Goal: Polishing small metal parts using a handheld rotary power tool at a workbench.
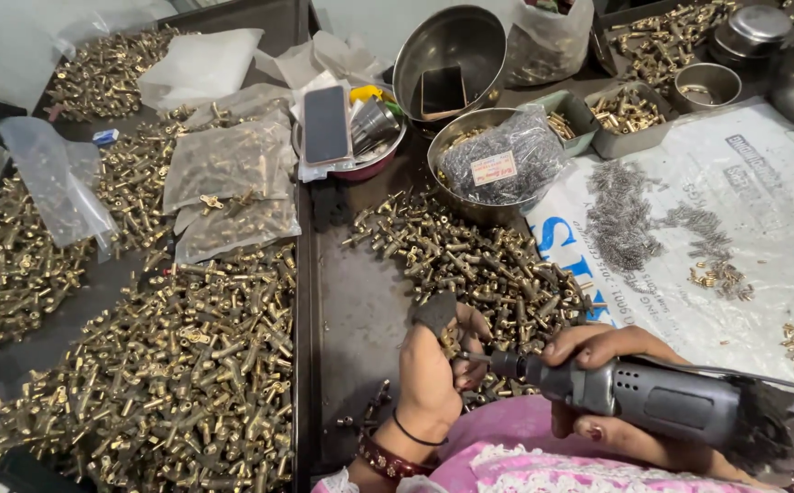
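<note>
Both hands [433, 370] [598, 383] closed, fingers curled

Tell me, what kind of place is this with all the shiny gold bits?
Probably a small workshop where brass fittings get put together. Heaps of brass parts cover the table, steel bowls hold more, and the right hand holds a grey power screwdriver.

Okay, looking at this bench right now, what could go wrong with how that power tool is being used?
The left hand pinches a small brass part right at the tip of the grey power tool held by the right hand; a slip could catch bare fingers. The part might also spin loose into the heap of brass fittings and be lost.
</note>
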